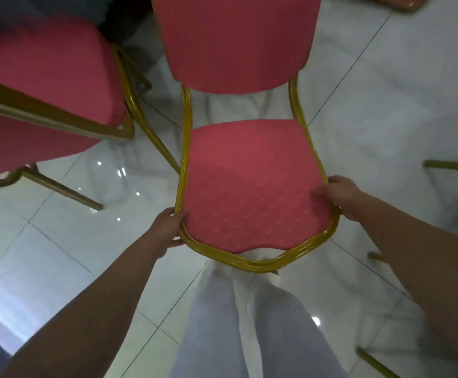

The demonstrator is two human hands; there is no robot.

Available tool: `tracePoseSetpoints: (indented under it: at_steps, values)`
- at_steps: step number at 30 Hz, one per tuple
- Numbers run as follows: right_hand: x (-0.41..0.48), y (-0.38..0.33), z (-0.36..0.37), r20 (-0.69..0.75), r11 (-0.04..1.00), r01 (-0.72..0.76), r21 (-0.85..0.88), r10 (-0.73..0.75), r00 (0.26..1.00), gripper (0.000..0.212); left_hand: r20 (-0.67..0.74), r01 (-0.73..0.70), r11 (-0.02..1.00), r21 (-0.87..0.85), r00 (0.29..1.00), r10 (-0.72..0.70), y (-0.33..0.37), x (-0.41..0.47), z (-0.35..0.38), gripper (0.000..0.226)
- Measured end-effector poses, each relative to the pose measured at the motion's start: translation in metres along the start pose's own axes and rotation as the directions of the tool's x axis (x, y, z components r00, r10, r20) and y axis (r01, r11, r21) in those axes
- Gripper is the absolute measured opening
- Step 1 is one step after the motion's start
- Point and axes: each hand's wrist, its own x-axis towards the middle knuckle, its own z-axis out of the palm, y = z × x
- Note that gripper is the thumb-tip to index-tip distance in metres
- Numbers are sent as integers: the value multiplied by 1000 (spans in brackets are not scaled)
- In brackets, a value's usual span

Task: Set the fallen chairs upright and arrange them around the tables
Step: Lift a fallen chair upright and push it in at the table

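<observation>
A red padded chair (249, 184) with a gold tube frame stands in front of me on the white tiled floor. Its backrest, ringed by the gold frame, is nearest to me, and its seat (236, 42) lies beyond. My left hand (169, 230) grips the frame at the backrest's left edge. On the right edge my right hand (339, 195) grips the frame, with the thumb lying on the red padding. Whether the chair's legs touch the floor is hidden.
A second red and gold chair (45, 77) stands close on the left, its legs splayed toward the held chair. Gold chair legs (451, 165) poke in from the right edge, and another chair's corner (397, 2) shows top right. My legs in pale trousers (249, 323) are below.
</observation>
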Motion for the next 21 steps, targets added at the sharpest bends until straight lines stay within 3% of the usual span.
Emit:
tracePoseSetpoints:
  at_steps: [4,13,15,18,21]
  values:
    - [-94,-18,-50,5,997,67,25,-67,998,83,-12,-18,1000,-9,1000,18,33,-108,-5,27]
    - [-248,-93,-162,34,934,184,306,-204,978,69,-41,-176,949,-263,984,172,111,-267,9,8]
    - [-269,-105,-175,36,877,244,414,-284,958,63,-37,-207,902,-378,977,209,127,-288,21,17]
    - [-304,-123,-176,115,739,319,593,-470,875,53,-30,-331,857,-395,937,348,151,-316,45,39]
    - [-337,-131,-156,163,750,460,475,-589,792,35,73,-403,791,-460,871,486,178,-343,71,52]
